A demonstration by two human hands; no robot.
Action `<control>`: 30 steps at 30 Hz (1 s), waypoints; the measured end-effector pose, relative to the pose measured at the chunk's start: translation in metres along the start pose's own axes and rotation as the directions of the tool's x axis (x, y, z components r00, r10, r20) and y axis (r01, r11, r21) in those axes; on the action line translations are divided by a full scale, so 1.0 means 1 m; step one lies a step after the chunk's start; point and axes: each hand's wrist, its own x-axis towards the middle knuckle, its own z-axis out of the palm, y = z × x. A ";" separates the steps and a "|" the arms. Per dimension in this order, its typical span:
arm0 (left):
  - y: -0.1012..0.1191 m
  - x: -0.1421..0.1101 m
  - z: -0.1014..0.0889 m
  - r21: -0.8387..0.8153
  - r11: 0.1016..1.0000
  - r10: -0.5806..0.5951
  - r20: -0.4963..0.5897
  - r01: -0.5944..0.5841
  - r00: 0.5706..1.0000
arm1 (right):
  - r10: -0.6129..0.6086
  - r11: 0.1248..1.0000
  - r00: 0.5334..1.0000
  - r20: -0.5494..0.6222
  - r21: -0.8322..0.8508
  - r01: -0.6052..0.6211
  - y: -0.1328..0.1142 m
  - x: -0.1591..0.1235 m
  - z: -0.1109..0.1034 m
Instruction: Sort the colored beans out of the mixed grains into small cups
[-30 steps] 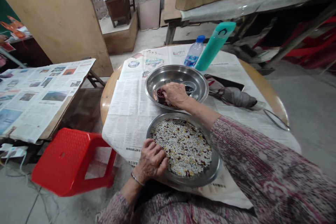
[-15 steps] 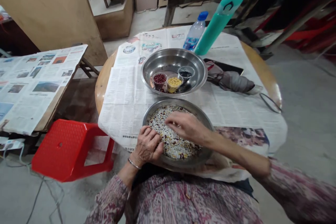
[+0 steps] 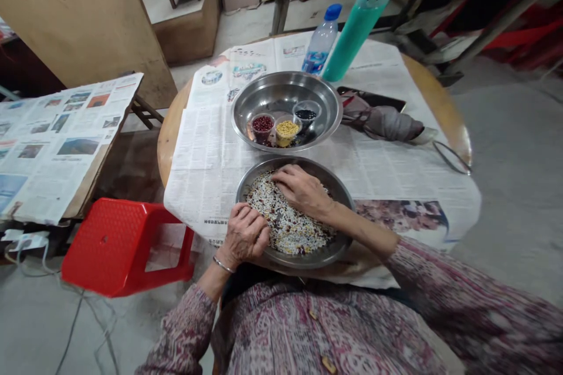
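My left hand [image 3: 246,233] is closed over the left rim of the near metal basin [image 3: 345,202], its fingers curled. In this basin lies a mix of white grains [image 3: 281,218] with dark red, yellow and black beans scattered through it. My right hand [image 3: 303,190] reaches over the basin from the right. Its fingers are extended and a little apart, the tips down on the grains toward the far left side. Just behind stands a second metal basin [image 3: 285,78] with three clear cups: red beans [image 3: 263,123], yellow beans [image 3: 287,128] and black beans [image 3: 305,113].
Newspaper [image 3: 197,158] covers the round wooden table. Toward the back stand a water bottle [image 3: 322,41] and a tall teal container [image 3: 363,26]. A folded grey umbrella [image 3: 382,123] lies at the right. A red stool [image 3: 125,246] and a newspaper-covered table [image 3: 57,146] are to the left.
My right hand has gone down from above the basin onto the grains, its fingers stretching further out. My left hand stays on the rim. The view has shifted slightly.
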 end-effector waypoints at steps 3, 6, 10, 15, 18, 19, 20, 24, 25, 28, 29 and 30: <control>-0.001 0.000 0.001 0.011 1.000 0.009 -0.011 -0.009 1.000 | -0.037 0.998 0.999 0.002 -0.042 0.037 -0.008 0.008 0.004; -0.001 0.000 0.001 0.015 1.000 0.011 -0.017 -0.010 1.000 | -0.141 0.988 0.988 0.066 -0.050 0.145 -0.017 -0.001 0.008; 0.000 0.001 0.000 0.019 1.000 0.016 -0.011 -0.016 1.000 | -0.251 0.968 0.952 0.176 0.032 0.249 -0.018 -0.031 0.004; 0.000 0.001 0.000 0.013 1.000 0.018 -0.012 -0.018 1.000 | -0.140 0.989 0.985 0.104 0.053 0.135 0.005 -0.049 -0.011; 0.000 0.000 0.001 -0.004 1.000 0.003 -0.013 -0.003 1.000 | 0.038 0.998 0.998 -0.050 -0.048 -0.040 0.017 -0.040 -0.014; 0.000 0.000 0.001 -0.009 1.000 -0.003 -0.018 0.003 1.000 | 0.073 0.993 0.995 -0.074 -0.088 -0.080 0.018 -0.037 -0.014; 0.000 -0.001 0.001 -0.014 1.000 -0.008 -0.024 0.008 1.000 | 0.089 0.988 0.993 -0.078 -0.120 -0.098 0.015 -0.035 -0.012; 0.000 -0.004 0.002 -0.055 0.998 -0.020 -0.061 0.016 0.998 | -0.032 0.995 0.998 0.046 -0.093 0.036 -0.010 -0.043 -0.001; -0.001 -0.005 0.002 -0.065 0.998 -0.017 -0.076 0.012 0.997 | -0.087 0.994 0.993 0.080 -0.057 0.092 -0.019 -0.048 0.001; -0.002 -0.008 0.003 -0.078 0.997 0.016 -0.151 -0.028 0.988 | -0.217 0.976 0.968 0.127 0.044 0.213 -0.039 -0.060 0.009; -0.003 -0.008 0.004 -0.077 0.996 0.034 -0.182 -0.048 0.983 | -0.255 0.966 0.958 0.133 0.065 0.248 -0.043 -0.062 0.011; -0.003 -0.009 0.004 -0.071 0.995 0.049 -0.213 -0.066 0.976 | -0.296 0.955 0.946 0.136 0.077 0.288 -0.046 -0.062 0.014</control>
